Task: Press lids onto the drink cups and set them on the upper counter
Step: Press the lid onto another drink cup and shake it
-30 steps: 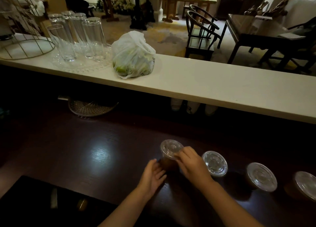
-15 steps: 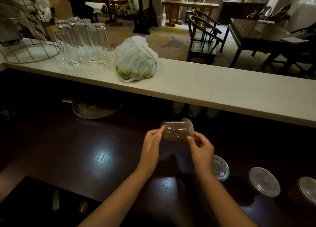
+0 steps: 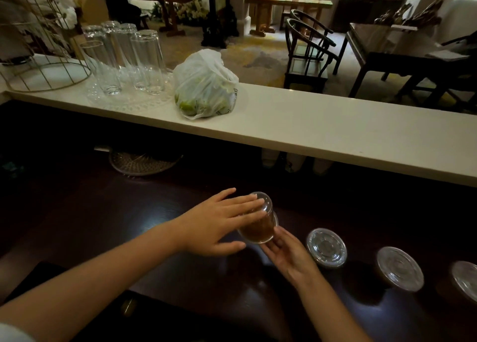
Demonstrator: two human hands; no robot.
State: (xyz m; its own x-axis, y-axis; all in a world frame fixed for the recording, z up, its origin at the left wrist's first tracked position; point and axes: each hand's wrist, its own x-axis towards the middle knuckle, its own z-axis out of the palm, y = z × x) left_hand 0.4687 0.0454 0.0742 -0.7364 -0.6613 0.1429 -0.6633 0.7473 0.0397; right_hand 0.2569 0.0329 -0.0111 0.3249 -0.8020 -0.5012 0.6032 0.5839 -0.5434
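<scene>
— So, what have you got between your hands?

— You have the drink cup [image 3: 259,221] tipped over above the dark desk [image 3: 77,212], its base pointing up and away from you and the brown drink pooled at the low end. Your left hand [image 3: 219,225] lies flat across its side with the fingers [image 3: 247,203] straight and spread, pressing rather than gripping. Your right hand [image 3: 286,254] sits palm-up under the lidded end, fingers relaxed and open, cradling it.

— And the other cups?

— Three more lidded cups stand on the desk to your right: the nearest cup [image 3: 326,247] just beside your right hand, the next cup [image 3: 399,268] further along, and the last cup [image 3: 466,281] cut off by the frame edge. All have clear lids on.

— Anything on the upper counter [image 3: 335,132]?

— None of the drink cups. A white plastic bag [image 3: 205,85] with green fruit inside sits on it, beside upturned glasses [image 3: 144,60] on a clear tray. The bag has a small printed patch, too blurred to read.

— Any label on your cup?

— I cannot make out any.
</scene>
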